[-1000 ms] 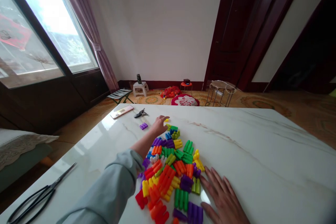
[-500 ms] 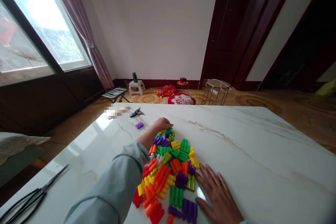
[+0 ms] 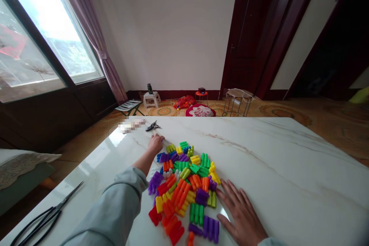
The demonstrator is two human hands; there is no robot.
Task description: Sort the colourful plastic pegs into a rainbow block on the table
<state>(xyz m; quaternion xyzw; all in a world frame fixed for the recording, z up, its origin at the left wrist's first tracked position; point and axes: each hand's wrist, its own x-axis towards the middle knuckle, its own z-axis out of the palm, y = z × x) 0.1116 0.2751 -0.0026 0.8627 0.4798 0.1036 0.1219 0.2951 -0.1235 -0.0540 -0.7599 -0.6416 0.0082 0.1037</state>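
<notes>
A pile of colourful plastic building blocks, shaped like rows of joined tubes, lies on the marble-patterned table. My left hand is at the far left of the pile, its fingers closed over a purple block; only a sliver of it shows past the fingertips. Beside the pile on the right, my right hand lies flat with fingers spread, its fingertips close to a yellow-green block and a purple one. It holds nothing.
Black-handled scissors lie at the table's left edge. Beyond my left hand are dark pliers or pruners and a blurred-out item. Past the far edge stand a white stool and a round metal-legged stool.
My left hand has moved left from the far end of the pile to the lone purple block and covers it. My right hand stays in place; the view has shifted slightly.
</notes>
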